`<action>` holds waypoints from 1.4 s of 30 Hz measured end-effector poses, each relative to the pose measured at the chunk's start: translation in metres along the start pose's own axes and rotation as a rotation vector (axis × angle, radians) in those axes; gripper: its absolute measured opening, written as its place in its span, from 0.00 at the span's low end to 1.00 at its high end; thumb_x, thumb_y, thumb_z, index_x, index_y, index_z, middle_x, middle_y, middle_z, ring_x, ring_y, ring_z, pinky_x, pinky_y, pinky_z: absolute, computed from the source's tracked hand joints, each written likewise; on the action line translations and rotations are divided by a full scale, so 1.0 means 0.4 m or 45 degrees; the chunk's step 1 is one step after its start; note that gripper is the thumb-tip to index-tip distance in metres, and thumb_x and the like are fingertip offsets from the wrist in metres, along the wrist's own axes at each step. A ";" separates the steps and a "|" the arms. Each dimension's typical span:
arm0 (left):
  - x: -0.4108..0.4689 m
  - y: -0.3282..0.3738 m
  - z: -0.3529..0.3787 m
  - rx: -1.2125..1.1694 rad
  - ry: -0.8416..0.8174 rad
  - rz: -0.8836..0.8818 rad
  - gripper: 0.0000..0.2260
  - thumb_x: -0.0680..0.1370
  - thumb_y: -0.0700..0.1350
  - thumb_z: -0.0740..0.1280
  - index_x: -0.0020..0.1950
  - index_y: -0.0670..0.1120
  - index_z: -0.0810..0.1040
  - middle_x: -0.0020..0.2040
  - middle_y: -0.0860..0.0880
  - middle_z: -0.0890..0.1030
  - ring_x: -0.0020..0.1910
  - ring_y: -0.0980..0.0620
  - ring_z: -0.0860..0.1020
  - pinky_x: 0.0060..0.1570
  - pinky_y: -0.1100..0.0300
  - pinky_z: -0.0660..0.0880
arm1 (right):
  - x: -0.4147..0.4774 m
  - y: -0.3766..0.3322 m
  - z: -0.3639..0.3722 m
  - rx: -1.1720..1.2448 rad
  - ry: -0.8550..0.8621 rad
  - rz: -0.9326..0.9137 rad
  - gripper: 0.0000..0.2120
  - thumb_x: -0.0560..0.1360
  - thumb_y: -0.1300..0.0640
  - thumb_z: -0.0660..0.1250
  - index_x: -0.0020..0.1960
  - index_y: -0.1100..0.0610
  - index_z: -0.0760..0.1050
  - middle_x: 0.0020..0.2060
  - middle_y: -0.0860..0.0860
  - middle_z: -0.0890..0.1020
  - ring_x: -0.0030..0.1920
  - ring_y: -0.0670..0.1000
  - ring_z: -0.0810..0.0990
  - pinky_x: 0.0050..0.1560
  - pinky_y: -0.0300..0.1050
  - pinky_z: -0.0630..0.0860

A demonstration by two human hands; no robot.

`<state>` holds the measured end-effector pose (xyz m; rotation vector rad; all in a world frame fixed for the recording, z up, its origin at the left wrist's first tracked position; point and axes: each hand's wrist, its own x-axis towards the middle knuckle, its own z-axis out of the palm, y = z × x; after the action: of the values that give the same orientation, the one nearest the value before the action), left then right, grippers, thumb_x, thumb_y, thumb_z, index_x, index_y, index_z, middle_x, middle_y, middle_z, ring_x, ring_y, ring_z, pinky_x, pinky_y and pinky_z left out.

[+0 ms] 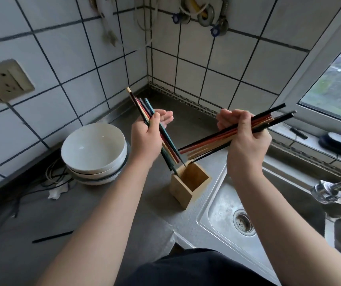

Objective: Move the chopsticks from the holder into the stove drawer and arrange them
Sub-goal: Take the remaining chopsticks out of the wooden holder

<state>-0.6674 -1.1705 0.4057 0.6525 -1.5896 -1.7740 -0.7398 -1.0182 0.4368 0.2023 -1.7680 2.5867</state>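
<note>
A square wooden chopstick holder (190, 179) stands on the grey counter beside the sink. My left hand (147, 135) grips a bundle of several chopsticks (166, 137), blue, red and black, held steeply with the tips at the holder's rim. My right hand (245, 139) grips a second bundle of several chopsticks (208, 142), black, red and tan, held nearly level, with the thin tips pointing left just above the holder. The holder looks empty inside. The stove drawer is out of view.
A stack of white bowls (94, 153) sits left of the holder. One black chopstick (52, 237) lies on the counter at the lower left, near cables (21, 195). A steel sink (245, 219) with a tap (326, 191) is at the right. Tiled walls enclose the corner.
</note>
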 end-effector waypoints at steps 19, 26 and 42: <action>-0.127 -0.058 -0.480 1.267 0.117 -0.193 0.10 0.83 0.49 0.57 0.50 0.47 0.76 0.40 0.51 0.80 0.39 0.48 0.78 0.42 0.53 0.73 | -0.252 0.217 0.222 -0.188 -0.492 0.433 0.12 0.83 0.57 0.57 0.47 0.59 0.77 0.44 0.57 0.86 0.45 0.52 0.87 0.51 0.45 0.82; -0.191 -0.255 -0.595 1.593 -0.304 -0.469 0.10 0.83 0.49 0.60 0.52 0.43 0.75 0.46 0.44 0.80 0.45 0.41 0.79 0.38 0.52 0.70 | -0.300 0.344 0.215 -0.341 -0.505 0.587 0.14 0.83 0.58 0.57 0.52 0.68 0.77 0.42 0.58 0.86 0.44 0.54 0.86 0.49 0.45 0.83; -0.172 -0.411 -0.626 1.806 -0.730 -0.564 0.05 0.74 0.52 0.67 0.47 0.53 0.78 0.45 0.50 0.80 0.47 0.45 0.80 0.46 0.52 0.78 | -0.274 0.405 0.171 -0.417 -0.271 0.750 0.12 0.83 0.57 0.58 0.47 0.62 0.76 0.45 0.61 0.85 0.44 0.56 0.86 0.54 0.54 0.82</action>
<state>-0.4609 -1.2768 0.2046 1.2146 -3.2769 -0.7973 -0.6359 -1.1332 0.2992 -0.0625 -2.6356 2.6245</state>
